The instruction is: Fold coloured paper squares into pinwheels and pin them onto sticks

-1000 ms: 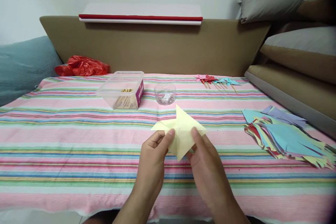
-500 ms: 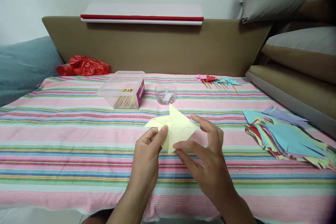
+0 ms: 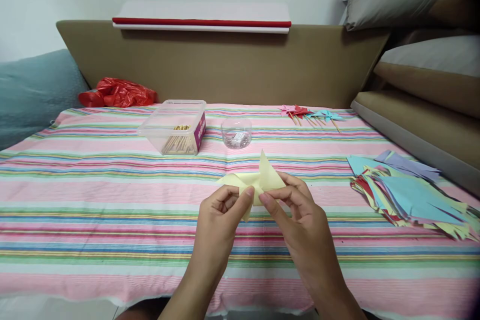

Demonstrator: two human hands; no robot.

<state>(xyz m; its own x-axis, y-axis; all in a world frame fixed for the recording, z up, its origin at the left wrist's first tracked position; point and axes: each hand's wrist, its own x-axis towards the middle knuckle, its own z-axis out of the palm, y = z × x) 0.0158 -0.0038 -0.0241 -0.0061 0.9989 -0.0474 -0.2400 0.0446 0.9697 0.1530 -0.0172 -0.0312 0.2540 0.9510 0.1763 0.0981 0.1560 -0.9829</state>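
A pale yellow paper pinwheel (image 3: 267, 174) is held up over the striped cloth, its points folded inward and one blade standing upright. My left hand (image 3: 224, 210) pinches it near the middle, thumb in front and curled fingers behind. From the other side my right hand (image 3: 300, 210) grips the paper between thumb and fingers, the thumb tip close to the left thumb. Parts of the paper's lower and back side are hidden by my fingers. Beyond the hands stands a round clear container (image 3: 236, 134) with small shiny items in it.
A clear plastic box (image 3: 176, 132) of wooden sticks stands at centre left. Small finished pinwheels on sticks (image 3: 313, 115) lie at the back right. A pile of cut coloured paper (image 3: 412, 195) lies at the right, near stacked cushions (image 3: 423, 115). A red plastic bag (image 3: 120, 93) sits back left.
My right hand has closed in from the paper's lower right corner to its middle, folding that part inward. Both hands and the pinwheel have shifted slightly right.
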